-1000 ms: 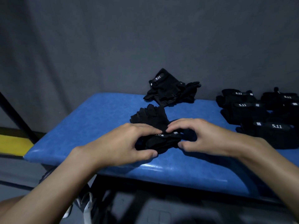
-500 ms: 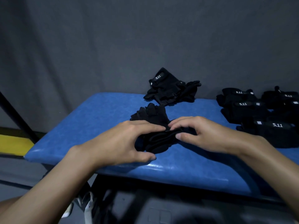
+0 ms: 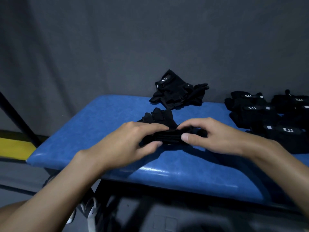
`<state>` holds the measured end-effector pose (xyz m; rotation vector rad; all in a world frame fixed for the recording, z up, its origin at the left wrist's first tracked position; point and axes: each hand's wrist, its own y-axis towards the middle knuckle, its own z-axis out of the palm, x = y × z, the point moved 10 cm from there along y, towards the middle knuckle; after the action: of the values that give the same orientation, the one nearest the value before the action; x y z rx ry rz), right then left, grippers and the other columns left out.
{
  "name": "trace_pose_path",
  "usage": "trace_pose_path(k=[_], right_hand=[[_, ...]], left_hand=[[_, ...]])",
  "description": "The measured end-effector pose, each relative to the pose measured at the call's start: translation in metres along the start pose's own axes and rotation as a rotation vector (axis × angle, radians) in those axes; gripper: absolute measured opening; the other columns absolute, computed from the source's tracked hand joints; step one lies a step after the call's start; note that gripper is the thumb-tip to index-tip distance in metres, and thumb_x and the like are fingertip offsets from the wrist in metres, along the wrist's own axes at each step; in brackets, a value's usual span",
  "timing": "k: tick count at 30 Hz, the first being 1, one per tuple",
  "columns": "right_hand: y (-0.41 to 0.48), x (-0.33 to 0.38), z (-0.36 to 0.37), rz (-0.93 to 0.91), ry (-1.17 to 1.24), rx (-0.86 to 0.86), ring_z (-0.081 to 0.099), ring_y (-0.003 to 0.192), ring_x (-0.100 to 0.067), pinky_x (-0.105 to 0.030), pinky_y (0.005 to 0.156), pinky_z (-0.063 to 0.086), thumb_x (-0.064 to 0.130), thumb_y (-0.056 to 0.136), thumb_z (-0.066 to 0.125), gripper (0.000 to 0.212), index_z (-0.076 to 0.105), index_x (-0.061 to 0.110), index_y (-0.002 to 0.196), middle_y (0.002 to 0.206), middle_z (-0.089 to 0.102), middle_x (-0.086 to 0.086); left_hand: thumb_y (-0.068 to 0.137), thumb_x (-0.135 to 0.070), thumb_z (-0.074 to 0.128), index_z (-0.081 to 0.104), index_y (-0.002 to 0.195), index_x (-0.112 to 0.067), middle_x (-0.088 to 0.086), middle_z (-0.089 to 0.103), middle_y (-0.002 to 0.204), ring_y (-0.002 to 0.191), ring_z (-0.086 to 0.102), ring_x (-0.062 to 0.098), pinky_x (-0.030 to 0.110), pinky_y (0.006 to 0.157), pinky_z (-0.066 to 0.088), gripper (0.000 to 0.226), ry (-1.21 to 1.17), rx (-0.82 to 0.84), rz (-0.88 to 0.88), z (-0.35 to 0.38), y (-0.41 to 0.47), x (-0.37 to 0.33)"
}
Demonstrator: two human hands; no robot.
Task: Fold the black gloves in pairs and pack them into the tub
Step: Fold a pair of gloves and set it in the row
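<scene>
A pair of black gloves [image 3: 168, 137] lies on the blue padded bench [image 3: 103, 119], its cuff end rolled toward me and its fingers [image 3: 158, 115] pointing away. My left hand [image 3: 132, 141] pinches the roll's left end between thumb and fingers. On the right end, my right hand [image 3: 212, 134] grips the same roll. Loose black gloves [image 3: 177, 94] marked 5.11 lie in a heap at the back by the wall. Several folded pairs [image 3: 270, 114] sit stacked at the right. No tub is in view.
A grey cloth backdrop [image 3: 117, 39] hangs right behind the bench. A black bar [image 3: 18, 121] slants at the left, beside a yellow strip [image 3: 15, 146] on the floor. The bench's front edge runs just below my wrists, with dark floor beneath it.
Both hands have kept hold of the glove pair and rolled its cuff end further up toward the fingers. The roll looks tighter and sits slightly higher on the bench.
</scene>
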<state>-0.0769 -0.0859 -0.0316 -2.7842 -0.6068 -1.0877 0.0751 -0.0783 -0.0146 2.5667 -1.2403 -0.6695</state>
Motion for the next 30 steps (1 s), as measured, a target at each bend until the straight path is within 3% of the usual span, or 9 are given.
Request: trace_pose_path(k=[2,4,10,13,16,21,24,26,30], right_hand=[[-0.001,0.003,0.001,-0.006,0.012,0.023,0.061,0.102,0.003,-0.016,0.090,0.045,0.051,0.073,0.074,0.045,0.063,0.038,0.115,0.107,0.067,0.018],[-0.003,0.006,0.004,-0.019,0.015,0.033,0.060,0.107,0.002,-0.014,0.093,0.043,0.038,0.072,0.083,0.046,0.063,0.035,0.113,0.108,0.067,0.018],[0.001,0.010,-0.005,-0.061,0.045,-0.112,0.065,0.093,-0.005,-0.040,0.092,0.051,0.027,0.086,0.072,0.009,0.067,0.026,0.094,0.094,0.069,0.006],[0.005,0.012,-0.003,-0.083,0.090,-0.164,0.067,0.092,-0.011,-0.044,0.090,0.053,0.029,0.091,0.066,0.008,0.067,0.028,0.099,0.092,0.069,-0.002],[0.010,0.011,0.000,-0.089,0.134,-0.209,0.067,0.087,-0.024,-0.053,0.084,0.053,0.043,0.088,0.061,0.018,0.065,0.032,0.101,0.090,0.070,-0.008],[0.021,0.000,0.000,-0.071,0.210,-0.271,0.067,0.086,-0.037,-0.058,0.077,0.053,0.054,0.082,0.055,0.028,0.064,0.035,0.101,0.089,0.071,-0.016],[0.026,-0.002,0.001,-0.081,0.213,-0.291,0.066,0.086,-0.037,-0.057,0.078,0.054,0.058,0.082,0.053,0.031,0.063,0.036,0.102,0.088,0.070,-0.018],[0.028,-0.004,0.000,-0.070,0.217,-0.305,0.065,0.078,-0.034,-0.051,0.073,0.054,0.058,0.084,0.053,0.034,0.061,0.035,0.106,0.081,0.069,-0.013],[0.029,-0.009,-0.006,-0.061,0.237,-0.343,0.050,0.063,-0.005,-0.022,0.060,0.043,0.038,0.093,0.060,0.043,0.045,0.035,0.132,0.074,0.057,0.010]], left_hand=[[0.094,-0.038,0.055,0.057,0.126,-0.036,-0.017,0.069,0.105,0.091,0.064,0.004,0.032,0.080,0.051,0.032,-0.047,-0.011,-0.031,-0.001,0.001,0.004],[0.096,-0.039,0.053,0.058,0.119,-0.035,-0.011,0.069,0.097,0.086,0.065,0.011,0.038,0.076,0.051,0.024,-0.100,-0.010,-0.055,0.000,0.001,0.008],[0.097,-0.040,0.051,0.059,0.108,-0.033,-0.004,0.069,0.086,0.080,0.065,0.021,0.044,0.074,0.051,0.015,-0.266,-0.109,-0.157,-0.006,-0.002,0.020],[0.098,-0.036,0.054,0.060,0.101,-0.031,-0.005,0.068,0.082,0.076,0.063,0.018,0.041,0.073,0.049,0.008,-0.323,-0.179,-0.190,-0.012,-0.003,0.025],[0.087,-0.047,0.061,0.059,0.101,-0.032,-0.003,0.070,0.086,0.078,0.065,0.020,0.041,0.075,0.052,0.020,-0.374,-0.169,-0.218,-0.011,-0.002,0.026],[0.090,-0.023,0.069,0.060,0.103,-0.029,-0.007,0.067,0.093,0.064,0.064,0.016,0.033,0.066,0.053,0.016,-0.399,-0.199,-0.249,-0.009,0.000,0.033],[0.092,-0.020,0.067,0.062,0.098,-0.026,-0.008,0.068,0.088,0.059,0.059,0.008,0.022,0.060,0.047,0.010,-0.429,-0.254,-0.294,-0.009,0.002,0.040],[0.092,-0.020,0.067,0.062,0.100,-0.024,-0.005,0.070,0.090,0.071,0.066,0.015,0.030,0.065,0.052,0.011,-0.456,-0.291,-0.337,-0.009,0.002,0.048],[0.090,-0.023,0.068,0.062,0.100,-0.027,-0.001,0.072,0.089,0.087,0.068,0.018,0.033,0.078,0.054,0.013,-0.466,-0.345,-0.415,-0.008,0.002,0.060]])
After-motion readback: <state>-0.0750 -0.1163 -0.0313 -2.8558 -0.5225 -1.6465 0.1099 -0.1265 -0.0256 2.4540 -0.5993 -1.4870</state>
